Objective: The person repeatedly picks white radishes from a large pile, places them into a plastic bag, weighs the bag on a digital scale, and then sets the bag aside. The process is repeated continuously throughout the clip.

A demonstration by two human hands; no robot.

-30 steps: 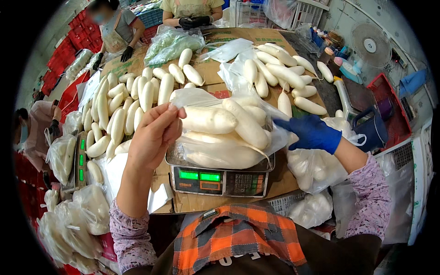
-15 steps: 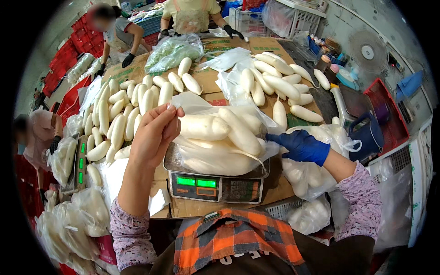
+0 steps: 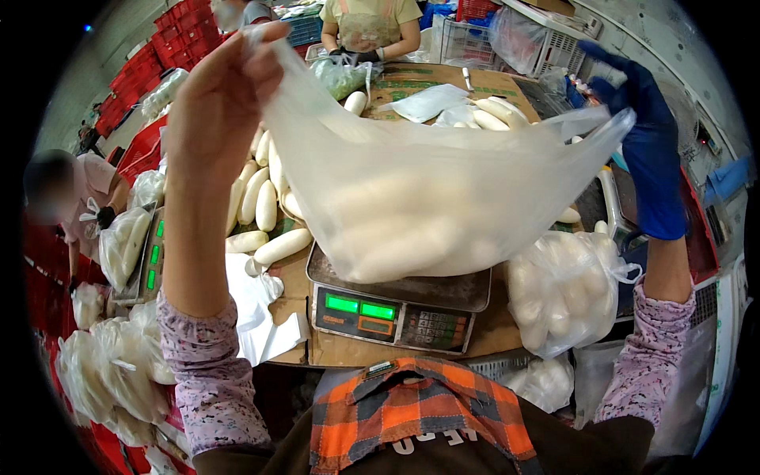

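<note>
My bare left hand [image 3: 226,91] is closed on the left handle of a translucent plastic bag [image 3: 427,198] holding white radishes, raised high at the upper left. My right hand [image 3: 645,119], in a blue glove, grips the bag's right side at the upper right, index finger stretched out. Under the bag is a digital scale [image 3: 389,321] with lit green displays; whether the bag's bottom touches the pan is unclear.
Loose radishes [image 3: 265,206] lie on the cardboard-covered table [image 3: 491,75]. A knotted bag of radishes [image 3: 558,293] sits right of the scale, filled bags [image 3: 103,372] lower left. Co-workers [image 3: 368,28] [image 3: 99,190] stand across and left; red crates [image 3: 162,36] are stacked behind.
Both my hands have risen and spread apart, pulling the bag's top up and wide over the scale. The co-worker across has drawn both hands in to a bag of greens.
</note>
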